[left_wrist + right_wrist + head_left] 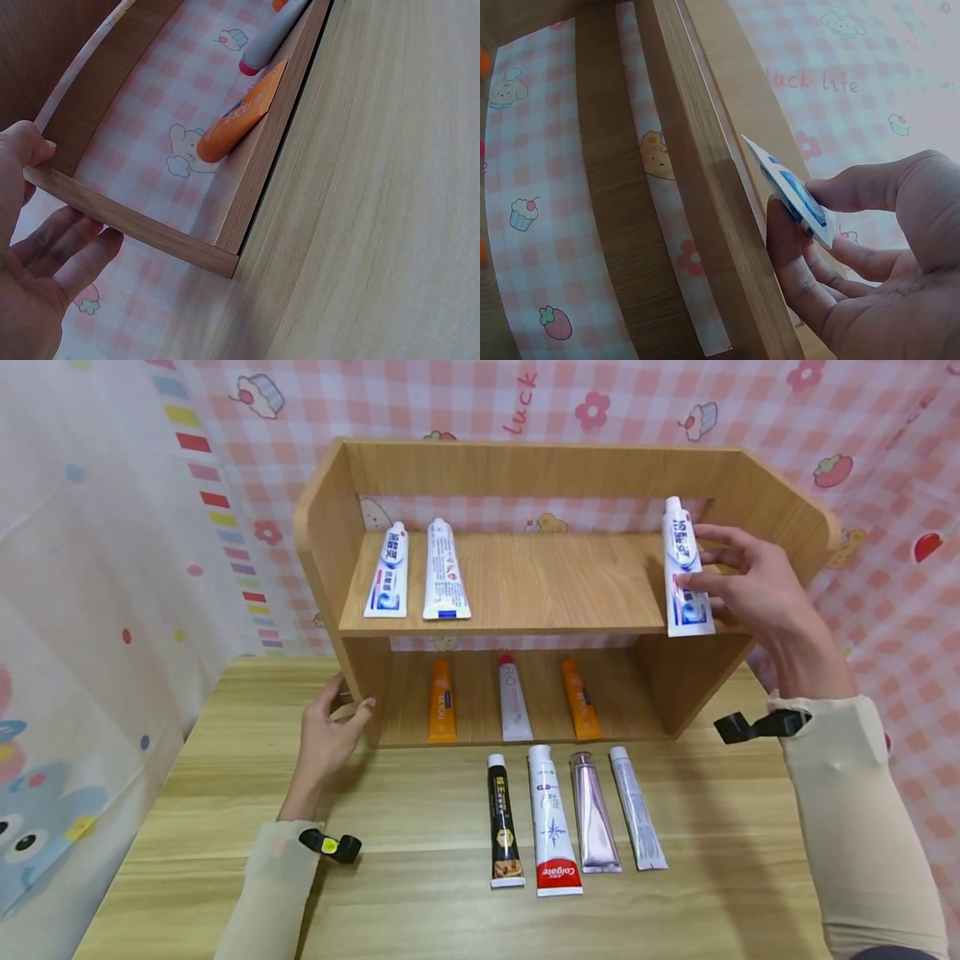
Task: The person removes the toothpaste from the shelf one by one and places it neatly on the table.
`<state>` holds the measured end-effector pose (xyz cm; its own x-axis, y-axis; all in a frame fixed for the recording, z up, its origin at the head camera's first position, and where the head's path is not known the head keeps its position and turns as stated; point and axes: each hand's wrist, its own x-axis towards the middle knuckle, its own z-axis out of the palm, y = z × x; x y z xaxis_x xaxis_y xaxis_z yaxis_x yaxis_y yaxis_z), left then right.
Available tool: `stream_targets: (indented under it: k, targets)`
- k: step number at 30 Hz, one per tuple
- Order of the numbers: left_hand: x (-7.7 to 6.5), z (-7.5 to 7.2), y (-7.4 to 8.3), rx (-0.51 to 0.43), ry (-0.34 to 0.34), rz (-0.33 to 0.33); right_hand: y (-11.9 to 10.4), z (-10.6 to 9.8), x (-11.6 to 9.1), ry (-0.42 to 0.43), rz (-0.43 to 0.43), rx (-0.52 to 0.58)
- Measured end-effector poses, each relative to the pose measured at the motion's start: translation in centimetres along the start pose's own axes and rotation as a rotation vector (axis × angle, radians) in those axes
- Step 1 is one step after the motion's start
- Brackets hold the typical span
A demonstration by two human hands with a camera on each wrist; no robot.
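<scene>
My right hand pinches a white and blue toothpaste tube between thumb and fingers, at the right end of the upper board of a wooden shelf. The tube stands cap up; its flat end shows in the right wrist view. My left hand holds the shelf's left side panel, thumb at one face and fingers at the other. On the upper board's left lie another white and blue tube and a white tube with small print.
The lower level holds an orange tube, a pale tube with a red cap and a second orange tube. In front lie a black tube, a Colgate tube, a pinkish metallic tube and a slim silvery tube.
</scene>
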<state>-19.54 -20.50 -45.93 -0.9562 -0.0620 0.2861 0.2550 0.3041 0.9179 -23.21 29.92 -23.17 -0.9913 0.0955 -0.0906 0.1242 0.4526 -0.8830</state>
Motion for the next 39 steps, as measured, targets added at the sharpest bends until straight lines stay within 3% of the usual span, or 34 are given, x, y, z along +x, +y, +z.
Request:
stream_targets:
  k: [10, 16, 19, 25, 29, 33, 39]
  targets:
    - [0.1, 0.0, -0.3, 0.014, 0.001, -0.014, 1.0, 0.8, -1.4, 0.036, -0.067, 0.0]
    - [-0.4, 0.1, 2.0, 0.033, -0.01, -0.024, 1.6, 1.2, -2.6, 0.033, -0.083, 0.08]
    - [-0.6, 0.1, 2.9, 0.021, -0.012, -0.024, 2.0, 1.3, -3.2, 0.03, -0.123, 0.059]
    - [-0.3, 0.1, 1.3, 0.016, 0.0, -0.018, 2.8, 1.5, -4.4, 0.038, -0.175, 0.024]
    - [0.0, 0.2, -0.2, 0.02, 0.002, -0.018, 3.4, 1.6, -5.0, 0.029, -0.227, 0.106]
    - [0.1, 0.1, -0.5, 0.027, 0.008, -0.019, 3.9, 2.0, -5.3, 0.001, -0.29, 0.227]
    - [0.2, 0.0, -0.5, 0.042, 0.01, -0.013, 5.0, 2.3, -6.0, -0.009, -0.369, 0.264]
